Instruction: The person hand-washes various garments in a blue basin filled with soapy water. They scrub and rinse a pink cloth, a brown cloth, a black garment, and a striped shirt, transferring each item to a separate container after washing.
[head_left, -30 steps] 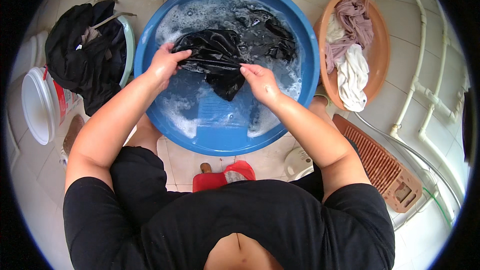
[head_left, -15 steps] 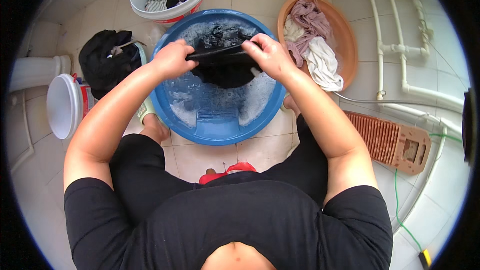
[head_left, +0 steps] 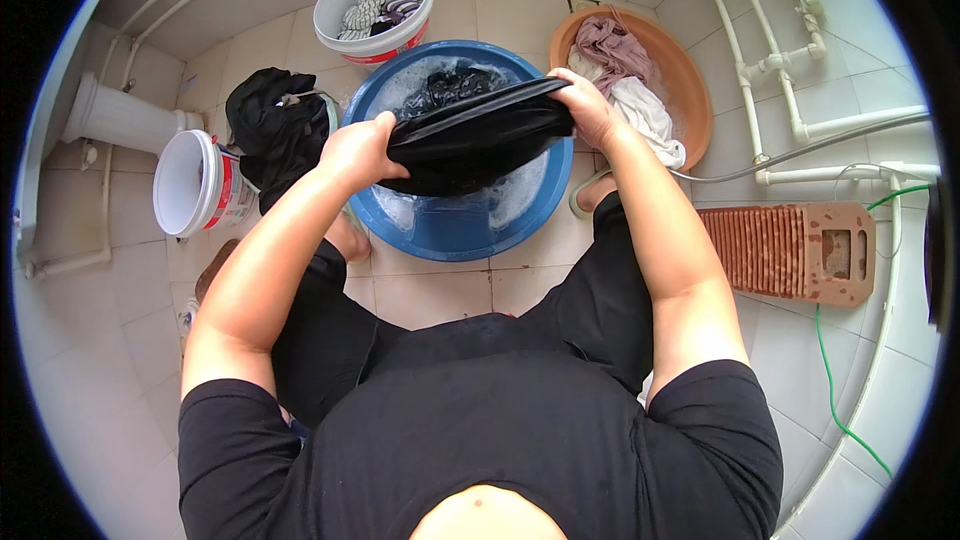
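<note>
Between my two hands a wet black garment (head_left: 480, 145) is stretched above a blue basin (head_left: 440, 240) of soapy water. My left hand (head_left: 358, 152) grips its left end, fingers wrapped round the cloth. Its right end, held a little higher, is in my closed right hand (head_left: 588, 108). The garment's exact kind does not show. Its top edge forms a taut band, and the lower part sags over the water. More dark cloth (head_left: 460, 86) lies in the suds at the basin's far side.
An orange basin (head_left: 695, 105) with pink and white clothes stands at right, near a brown washboard (head_left: 770, 252) and white pipes (head_left: 745, 105). A white bucket (head_left: 325, 15) of striped cloth is at the back. At left are black clothes (head_left: 275, 125) and another white bucket (head_left: 183, 185).
Both hands have lifted the black garment higher and pulled it wider apart, with the right end raised. My view has shifted, so the basin appears smaller.
</note>
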The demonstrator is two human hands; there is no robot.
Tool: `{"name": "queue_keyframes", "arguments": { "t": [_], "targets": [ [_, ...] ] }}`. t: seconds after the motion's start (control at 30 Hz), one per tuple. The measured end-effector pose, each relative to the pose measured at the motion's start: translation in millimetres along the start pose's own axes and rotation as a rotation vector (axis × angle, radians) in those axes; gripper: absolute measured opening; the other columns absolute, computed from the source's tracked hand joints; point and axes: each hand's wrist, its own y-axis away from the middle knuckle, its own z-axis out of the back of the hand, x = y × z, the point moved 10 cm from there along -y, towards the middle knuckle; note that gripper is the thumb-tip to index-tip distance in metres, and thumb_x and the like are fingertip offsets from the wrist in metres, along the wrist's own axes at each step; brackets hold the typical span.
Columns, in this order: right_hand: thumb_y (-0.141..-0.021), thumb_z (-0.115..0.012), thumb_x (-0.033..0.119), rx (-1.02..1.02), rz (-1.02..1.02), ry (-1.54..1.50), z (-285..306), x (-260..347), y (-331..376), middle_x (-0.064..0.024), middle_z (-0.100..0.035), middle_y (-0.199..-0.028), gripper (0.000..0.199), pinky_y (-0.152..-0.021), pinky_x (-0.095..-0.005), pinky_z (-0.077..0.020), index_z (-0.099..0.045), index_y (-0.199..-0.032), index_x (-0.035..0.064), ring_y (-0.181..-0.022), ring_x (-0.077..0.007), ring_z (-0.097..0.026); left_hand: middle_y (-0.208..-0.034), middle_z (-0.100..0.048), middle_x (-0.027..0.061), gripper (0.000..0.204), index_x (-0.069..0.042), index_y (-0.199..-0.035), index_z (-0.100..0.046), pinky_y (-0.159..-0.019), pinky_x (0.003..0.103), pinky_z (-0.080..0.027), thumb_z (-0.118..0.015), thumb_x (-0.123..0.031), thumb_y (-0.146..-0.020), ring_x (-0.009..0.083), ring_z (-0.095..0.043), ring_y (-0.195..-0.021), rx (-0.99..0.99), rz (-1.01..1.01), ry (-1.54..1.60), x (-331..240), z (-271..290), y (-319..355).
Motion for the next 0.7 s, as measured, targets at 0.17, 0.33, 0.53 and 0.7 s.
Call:
{"name": "queue_keyframes", "arguments": {
  "t": [0.17,0.33,0.53,0.7],
  "targets": [
    [-0.068,-0.07,0.034,0.058,0.138,1.171,-25.4,-4.7,16.0,-0.0148,-0.062,-0.094,0.066,-0.078,-0.0356,-0.0463,-0.045,-0.124,0.011,-0.091,-0.027,-0.06,-0.085,-0.063,0.0121,0.037,-0.008,-0.113,-0.057,-0.075,0.034,-0.047,-0.06,-0.01,-0.076,0.0244,-0.06,-0.082,-0.254,0.079,0.238,36.5,-14.3,-11.6],
    [-0.073,-0.055,0.023,0.062,0.182,1.134,-26.3,-58.8,1.7,-0.0129,-0.064,-0.085,0.031,-0.078,-0.0346,-0.0475,-0.064,-0.096,0.0048,-0.089,-0.0267,-0.061,-0.089,-0.057,0.0013,0.026,-0.003,-0.105,-0.057,-0.079,0.024,-0.039,-0.057,-0.008,-0.079,0.0103,-0.049,-0.085,0.15,0.106,1.021,17.6,-58.9,-9.9],
    [-0.071,-0.062,0.035,0.438,-0.297,0.663,-45.3,-72.3,36.2,-0.013,-0.062,-0.087,0.043,-0.078,-0.0311,-0.0432,-0.061,-0.095,-0.0001,-0.084,-0.0216,-0.057,-0.076,-0.06,0.013,0.044,-0.001,-0.096,-0.059,-0.071,0.032,-0.046,-0.073,-0.026,-0.064,0.0185,-0.056,-0.07,0.6,-0.089,0.086,-8.4,-89.3,34.6],
    [-0.068,-0.072,0.041,0.469,-0.211,0.47,-28.7,-44.3,29.0,-0.0132,-0.059,-0.102,0.063,-0.087,-0.0309,-0.0409,-0.052,-0.111,-0.0008,-0.096,-0.0215,-0.054,-0.074,-0.062,0.0006,0.024,0.001,-0.088,-0.063,-0.067,0.027,-0.047,-0.068,-0.01,-0.068,0.0088,-0.054,-0.068,0.62,0.052,0.557,21.8,-48.3,5.6]
  ]
}}
